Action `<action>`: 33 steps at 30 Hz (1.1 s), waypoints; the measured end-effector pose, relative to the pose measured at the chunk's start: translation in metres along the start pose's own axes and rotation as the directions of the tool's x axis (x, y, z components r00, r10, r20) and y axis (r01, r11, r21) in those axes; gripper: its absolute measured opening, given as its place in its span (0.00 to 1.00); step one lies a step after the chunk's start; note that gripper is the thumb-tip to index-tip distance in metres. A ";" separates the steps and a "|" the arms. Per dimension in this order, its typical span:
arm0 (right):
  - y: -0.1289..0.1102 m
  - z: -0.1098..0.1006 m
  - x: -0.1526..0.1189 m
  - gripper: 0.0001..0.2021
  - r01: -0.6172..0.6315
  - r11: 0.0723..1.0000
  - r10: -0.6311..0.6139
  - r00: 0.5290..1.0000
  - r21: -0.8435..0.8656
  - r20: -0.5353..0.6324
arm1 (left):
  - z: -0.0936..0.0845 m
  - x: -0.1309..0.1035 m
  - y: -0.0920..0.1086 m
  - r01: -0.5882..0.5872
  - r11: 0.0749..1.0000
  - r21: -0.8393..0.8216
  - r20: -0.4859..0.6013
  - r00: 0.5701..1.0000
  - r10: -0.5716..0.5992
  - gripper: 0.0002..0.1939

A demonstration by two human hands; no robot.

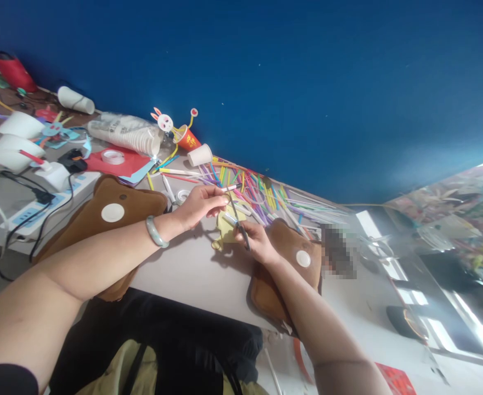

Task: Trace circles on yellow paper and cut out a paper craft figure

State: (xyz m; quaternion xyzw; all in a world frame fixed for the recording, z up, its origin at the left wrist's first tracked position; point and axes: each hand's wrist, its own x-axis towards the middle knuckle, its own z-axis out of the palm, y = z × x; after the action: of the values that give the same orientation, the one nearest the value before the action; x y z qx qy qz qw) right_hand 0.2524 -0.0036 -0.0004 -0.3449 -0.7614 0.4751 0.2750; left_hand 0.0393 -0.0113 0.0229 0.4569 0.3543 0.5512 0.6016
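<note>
The right hand is gripping a pair of scissors, fingers closed through the dark handles, blades pointing up and away from the person; the left hand is pinching a thin pale straw at its fingertips, closed on it, with the blades meeting the straw just beside those fingertips. A jade-coloured bangle is sitting on the left wrist. A piece of yellow paper is lying under both hands, near the front edge of the tabletop.

Judgement on the cut: the straw is being held close to the blades, which is steadying it, but the fingertips are standing very near the cutting line; keeping the blades square to the straw and the pinching fingers clear is looking advisable, since a slanted bite is likely to crush or send the cut piece flying.

The tabletop is pale grey and crowded; a spread of coloured straws is lying along the back edge beyond the hands; a paper cup and a rabbit-faced cup craft are standing toward the back; a sleeve of stacked cups and a tape roll are lying further left; two brown pads are lying at the front edge, one beside each forearm; a power strip is sitting at the left. A deep blue wall is rising behind the back edge.
</note>
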 end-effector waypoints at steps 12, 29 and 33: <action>-0.001 0.000 0.000 0.27 -0.011 1.000 0.011 1.000 -0.018 -0.005 | 0.000 -0.001 0.003 0.014 1.000 0.005 -0.013 1.000 -0.014 0.09; -0.003 0.001 0.001 0.27 -0.009 1.000 0.009 1.000 -0.017 -0.013 | 0.000 -0.001 0.002 -0.004 1.000 0.008 -0.013 1.000 0.004 0.09; -0.001 0.001 0.001 0.27 -0.012 1.000 0.012 1.000 -0.015 -0.012 | -0.001 -0.002 0.002 -0.017 1.000 0.020 0.012 1.000 0.017 0.09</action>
State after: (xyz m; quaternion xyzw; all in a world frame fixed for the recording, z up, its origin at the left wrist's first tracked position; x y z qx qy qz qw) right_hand 0.2509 -0.0036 0.0008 -0.3543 -0.7613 0.4688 0.2741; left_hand 0.0377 -0.0128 0.0246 0.4691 0.3522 0.5501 0.5944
